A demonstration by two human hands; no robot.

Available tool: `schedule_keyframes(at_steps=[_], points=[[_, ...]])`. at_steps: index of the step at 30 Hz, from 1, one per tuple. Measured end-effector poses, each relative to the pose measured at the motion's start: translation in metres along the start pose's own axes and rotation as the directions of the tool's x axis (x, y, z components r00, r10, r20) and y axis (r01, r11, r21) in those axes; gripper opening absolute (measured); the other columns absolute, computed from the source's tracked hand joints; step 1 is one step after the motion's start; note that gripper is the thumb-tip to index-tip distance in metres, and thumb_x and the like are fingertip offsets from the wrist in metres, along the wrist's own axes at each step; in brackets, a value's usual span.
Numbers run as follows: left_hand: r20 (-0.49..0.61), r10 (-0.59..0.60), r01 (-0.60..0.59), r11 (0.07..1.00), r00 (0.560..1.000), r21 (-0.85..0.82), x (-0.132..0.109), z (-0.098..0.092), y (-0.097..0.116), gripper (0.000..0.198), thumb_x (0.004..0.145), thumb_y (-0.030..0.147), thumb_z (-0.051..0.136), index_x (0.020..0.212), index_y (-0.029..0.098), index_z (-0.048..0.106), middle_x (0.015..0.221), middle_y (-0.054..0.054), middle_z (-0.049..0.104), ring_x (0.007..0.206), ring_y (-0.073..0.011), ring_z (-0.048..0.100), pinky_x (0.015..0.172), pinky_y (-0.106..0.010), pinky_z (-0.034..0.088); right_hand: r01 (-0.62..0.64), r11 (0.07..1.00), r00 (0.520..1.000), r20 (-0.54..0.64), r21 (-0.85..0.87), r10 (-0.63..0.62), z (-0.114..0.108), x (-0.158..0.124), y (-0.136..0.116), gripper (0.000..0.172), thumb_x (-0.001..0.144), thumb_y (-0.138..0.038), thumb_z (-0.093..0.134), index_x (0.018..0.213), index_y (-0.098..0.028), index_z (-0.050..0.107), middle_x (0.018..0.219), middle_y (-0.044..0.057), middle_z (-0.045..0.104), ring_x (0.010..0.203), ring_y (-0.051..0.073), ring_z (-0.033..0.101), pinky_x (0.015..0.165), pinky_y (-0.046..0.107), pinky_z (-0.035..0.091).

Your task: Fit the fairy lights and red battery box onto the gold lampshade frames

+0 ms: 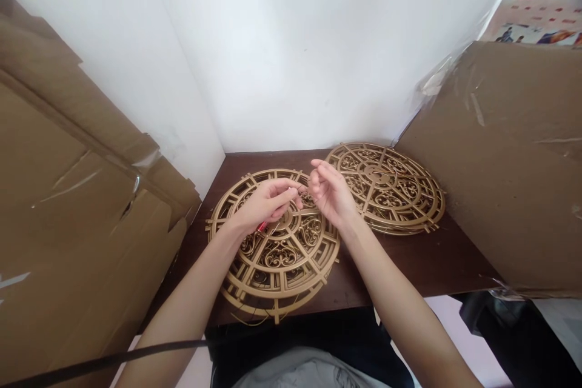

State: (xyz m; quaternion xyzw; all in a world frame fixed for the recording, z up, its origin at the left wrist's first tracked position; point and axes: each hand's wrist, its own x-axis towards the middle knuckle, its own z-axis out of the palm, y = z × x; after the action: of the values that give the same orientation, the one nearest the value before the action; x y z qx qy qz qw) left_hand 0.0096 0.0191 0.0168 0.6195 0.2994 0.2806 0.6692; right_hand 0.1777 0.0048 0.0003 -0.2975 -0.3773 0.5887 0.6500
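My left hand (273, 199) hovers over the nearer stack of round gold-coloured openwork panels (282, 279), its thumb and fingers pinched together. Close by, my right hand (331, 191) is raised above the gap between the two stacks, with fingers curled in and thumb tips hard to make out. Something very thin, perhaps a strand of wire, seems to run between the fingertips, but it is too fine to tell. Partly hidden under my left hand, a small red object (261, 227) lies on the top panel. Scrollwork and spokes fill the panel's rings.
A second stack of gold-coloured panels (400, 194) lies at the back right of the dark brown table (409, 267). Cardboard stands on the left (82, 194) and on the right (513, 163). Behind rises a white wall (309, 54). A dark strap (159, 348) crosses the lower left.
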Motion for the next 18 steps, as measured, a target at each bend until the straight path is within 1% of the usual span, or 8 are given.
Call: schedule_keyframes(at_steps=[3, 5, 7, 10, 12, 14, 16, 18], points=[[-0.079, 0.021, -0.025, 0.999, 0.997, -0.040, 0.002, -0.002, -0.004, 0.021, 0.081, 0.036, 0.062, 0.092, 0.018, 0.064, 0.065, 0.001, 0.055, 0.037, -0.0002, 0.028, 0.032, -0.014, 0.018, 0.028, 1.000, 0.999, -0.026, 0.004, -0.028, 0.000, 0.000, 0.000, 0.017, 0.076, -0.028, 0.064, 0.091, -0.022, 0.059, 0.065, -0.004, 0.058, 0.054, 0.008, 0.054, 0.049, 0.019, 0.047], [-0.148, 0.023, -0.032, 0.997, 0.989, -0.063, 0.003, -0.004, -0.005, 0.021, 0.080, 0.037, 0.063, 0.091, 0.019, 0.064, 0.063, 0.003, 0.050, 0.038, 0.0003, 0.027, 0.033, -0.013, 0.017, 0.052, 0.997, 0.998, -0.044, -0.050, -0.054, 0.000, -0.001, 0.001, 0.020, 0.076, -0.027, 0.065, 0.093, -0.021, 0.058, 0.071, -0.003, 0.062, 0.059, 0.009, 0.058, 0.055, 0.020, 0.050], [-0.219, 0.027, -0.046, 0.995, 0.975, -0.084, 0.004, -0.005, -0.006, 0.023, 0.080, 0.038, 0.063, 0.092, 0.018, 0.065, 0.063, 0.004, 0.048, 0.038, 0.0004, 0.026, 0.033, -0.013, 0.017, 0.099, 0.978, 0.991, -0.069, -0.186, -0.113, 0.002, -0.003, 0.004, 0.024, 0.076, -0.028, 0.066, 0.097, -0.020, 0.058, 0.077, 0.000, 0.066, 0.063, 0.011, 0.061, 0.056, 0.022, 0.051], [-0.303, 0.036, -0.075, 0.990, 0.952, -0.116, 0.005, -0.006, -0.006, 0.026, 0.080, 0.039, 0.063, 0.094, 0.017, 0.065, 0.061, 0.004, 0.045, 0.039, 0.0002, 0.026, 0.033, -0.013, 0.018, 0.184, 0.886, 0.969, -0.074, -0.425, -0.237, 0.004, -0.007, 0.010, 0.031, 0.078, -0.029, 0.066, 0.105, -0.020, 0.054, 0.088, 0.003, 0.067, 0.072, 0.013, 0.064, 0.059, 0.024, 0.051], [-0.339, 0.044, -0.096, 0.986, 0.940, -0.139, 0.005, -0.006, -0.006, 0.026, 0.079, 0.039, 0.064, 0.093, 0.017, 0.064, 0.060, 0.005, 0.042, 0.039, 0.0002, 0.027, 0.034, -0.012, 0.019, 0.216, 0.832, 0.960, -0.045, -0.511, -0.277, 0.005, -0.008, 0.013, 0.030, 0.080, -0.029, 0.064, 0.107, -0.020, 0.053, 0.093, 0.004, 0.066, 0.078, 0.014, 0.063, 0.063, 0.025, 0.050], [-0.364, 0.053, -0.117, 0.981, 0.930, -0.157, 0.006, -0.007, -0.007, 0.027, 0.079, 0.040, 0.064, 0.092, 0.017, 0.064, 0.059, 0.006, 0.040, 0.039, 0.0001, 0.026, 0.034, -0.012, 0.019, 0.229, 0.788, 0.960, -0.001, -0.571, -0.280, 0.006, -0.008, 0.013, 0.021, 0.081, -0.028, 0.061, 0.099, -0.019, 0.055, 0.093, 0.005, 0.065, 0.082, 0.015, 0.061, 0.065, 0.026, 0.049], [-0.383, 0.066, -0.137, 0.977, 0.921, -0.161, 0.007, -0.007, -0.008, 0.028, 0.080, 0.043, 0.062, 0.091, 0.017, 0.063, 0.058, 0.006, 0.039, 0.039, -0.0002, 0.026, 0.034, -0.012, 0.018, 0.247, 0.721, 0.963, 0.082, -0.647, -0.256, 0.006, -0.009, 0.013, 0.009, 0.082, -0.025, 0.058, 0.089, -0.019, 0.057, 0.089, 0.004, 0.063, 0.081, 0.015, 0.059, 0.066, 0.027, 0.048], [-0.401, 0.086, -0.159, 0.975, 0.912, -0.153, 0.008, -0.008, -0.009, 0.029, 0.081, 0.045, 0.061, 0.090, 0.017, 0.063, 0.058, 0.006, 0.038, 0.039, -0.0005, 0.026, 0.033, -0.013, 0.018, 0.299, 0.605, 0.954, 0.207, -0.738, -0.219, 0.008, -0.010, 0.011, 0.003, 0.080, -0.018, 0.056, 0.082, -0.019, 0.059, 0.084, 0.002, 0.063, 0.080, 0.016, 0.057, 0.068, 0.028, 0.046]])
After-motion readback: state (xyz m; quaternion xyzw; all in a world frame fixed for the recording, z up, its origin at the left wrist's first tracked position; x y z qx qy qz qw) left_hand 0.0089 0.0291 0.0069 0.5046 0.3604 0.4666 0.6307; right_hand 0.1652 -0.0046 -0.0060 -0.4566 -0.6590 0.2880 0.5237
